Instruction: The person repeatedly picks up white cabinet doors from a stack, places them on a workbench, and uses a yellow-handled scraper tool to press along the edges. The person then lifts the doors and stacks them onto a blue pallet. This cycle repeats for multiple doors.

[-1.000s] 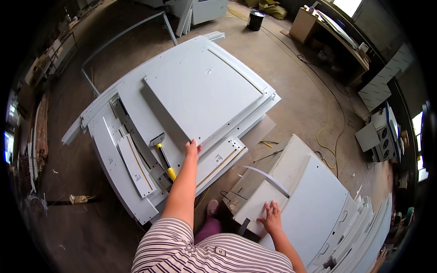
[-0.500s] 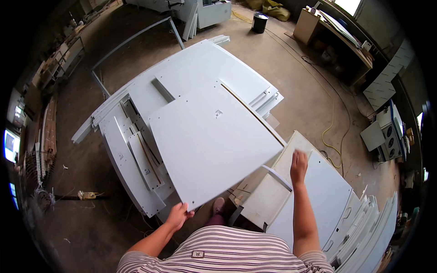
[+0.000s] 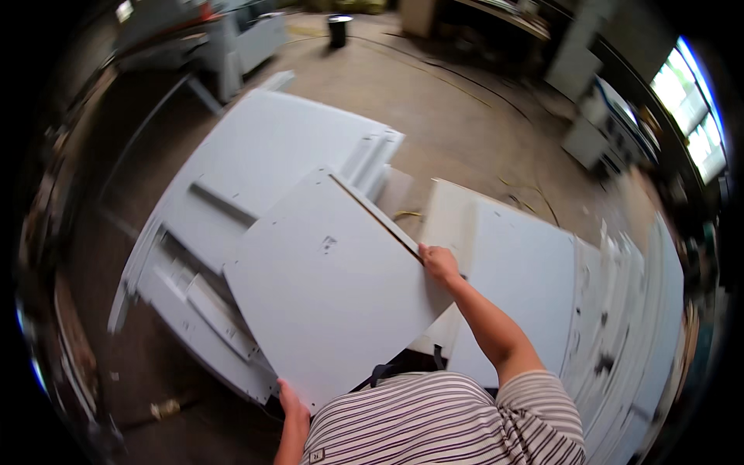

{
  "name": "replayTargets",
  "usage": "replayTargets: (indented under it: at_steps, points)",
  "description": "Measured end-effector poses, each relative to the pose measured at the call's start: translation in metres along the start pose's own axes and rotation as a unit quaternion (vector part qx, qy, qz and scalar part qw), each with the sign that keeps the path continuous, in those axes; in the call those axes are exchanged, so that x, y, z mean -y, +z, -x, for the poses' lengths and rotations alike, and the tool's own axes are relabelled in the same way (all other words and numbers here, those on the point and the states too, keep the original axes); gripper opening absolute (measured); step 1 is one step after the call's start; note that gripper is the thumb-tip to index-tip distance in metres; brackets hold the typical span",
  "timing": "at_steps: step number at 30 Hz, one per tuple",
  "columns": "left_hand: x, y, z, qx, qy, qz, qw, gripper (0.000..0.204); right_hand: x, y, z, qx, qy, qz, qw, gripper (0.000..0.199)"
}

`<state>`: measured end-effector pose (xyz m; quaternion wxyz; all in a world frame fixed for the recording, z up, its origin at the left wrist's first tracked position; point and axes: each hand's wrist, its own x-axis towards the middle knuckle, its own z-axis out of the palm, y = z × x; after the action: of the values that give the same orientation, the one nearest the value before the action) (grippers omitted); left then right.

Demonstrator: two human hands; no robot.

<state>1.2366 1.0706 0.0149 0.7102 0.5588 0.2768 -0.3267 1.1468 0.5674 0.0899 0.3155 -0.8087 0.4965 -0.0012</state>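
Note:
A large white panel [image 3: 341, 298], drilled with small holes and with a dark groove along its right edge, lies slanted in front of me. My right hand [image 3: 440, 263] is closed on the edge of the panel beside the groove. At the near left corner my left hand [image 3: 292, 401] grips the same panel; its fingers are partly hidden. Beneath and beyond the panel spreads a pile of white boards [image 3: 291, 136], with narrow strips [image 3: 221, 314] on its left part. To the right of my right hand lies another flat white panel [image 3: 515, 291].
Long white strips [image 3: 620, 310] are stacked at the far right. A black bucket [image 3: 339, 32] stands on the floor at the back. A grey metal frame [image 3: 147, 124] is beyond the pile, and cables [image 3: 465, 85] cross the floor. A white machine [image 3: 604, 128] stands at the right.
My right hand has come down and left and taken hold of the panel's right edge. The panel has shifted closer to my body. The whole view has swung to the right.

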Motion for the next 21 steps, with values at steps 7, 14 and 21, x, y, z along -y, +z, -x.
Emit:
replayTargets:
  at_steps: [7, 14, 21]
  points:
    - [-0.005, 0.079, 0.023, 0.122, 0.031, -0.128, 0.984, 0.061, -0.157, -0.064, 0.117, -0.138, 0.12, -0.078, 0.98, 0.059]
    - [0.06, 0.207, 0.057, 0.236, 0.068, -0.268, 0.932, 0.057, -0.326, -0.106, 0.246, -0.277, 0.274, -0.088, 0.917, 0.06]
    - [0.178, 0.279, 0.121, 0.275, 0.028, -0.378, 0.884, 0.056, -0.458, -0.155, 0.332, -0.276, 0.359, -0.058, 0.89, 0.061]
